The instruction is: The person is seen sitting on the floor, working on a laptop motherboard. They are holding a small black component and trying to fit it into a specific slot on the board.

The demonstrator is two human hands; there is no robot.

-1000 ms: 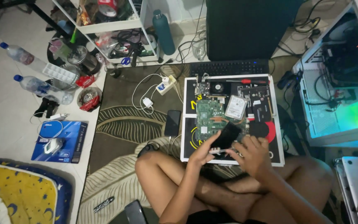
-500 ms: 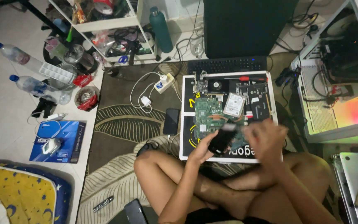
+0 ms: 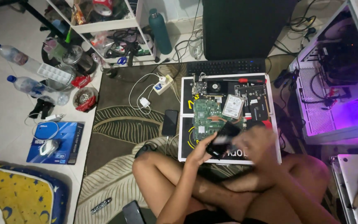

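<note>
1. Since half a second ago the black part point(image 3: 223, 139) sits about where it was above the mat point(image 3: 186, 124), but the right hand point(image 3: 258, 143) has slid down off the board and now blurs right beside it. The PC case's glow went from orange-green to purple too.
2. Far left: two water bottles point(image 3: 19, 58) lie on the tiles, with a blue box point(image 3: 65, 141) below them and a white mouse point(image 3: 49, 146) on top of it.
3. A white shelf point(image 3: 104, 25) full of clutter stands at the top, with a teal bottle point(image 3: 159, 31) just beside it.
4. On the rug there's a white charger point(image 3: 144, 101) with its cable, and a dark phone point(image 3: 170, 122) lying just left of the mat.
5. Left hand point(image 3: 199, 152) pinches the black part at its lower left end, fingers curled under it and thumb on the edge. The part is tilted, held over the mat's front half, above the crossed legs.
6. Behind it on the mat: a green board point(image 3: 206, 113), a silver drive point(image 3: 233, 106), and a red screwdriver point(image 3: 241, 81) near the back edge.
7. Right hand is at the part's right end, but it's too smeared to tell whether it's gripping or just touching.
8. Far right: an open PC case point(image 3: 336, 83).
</note>
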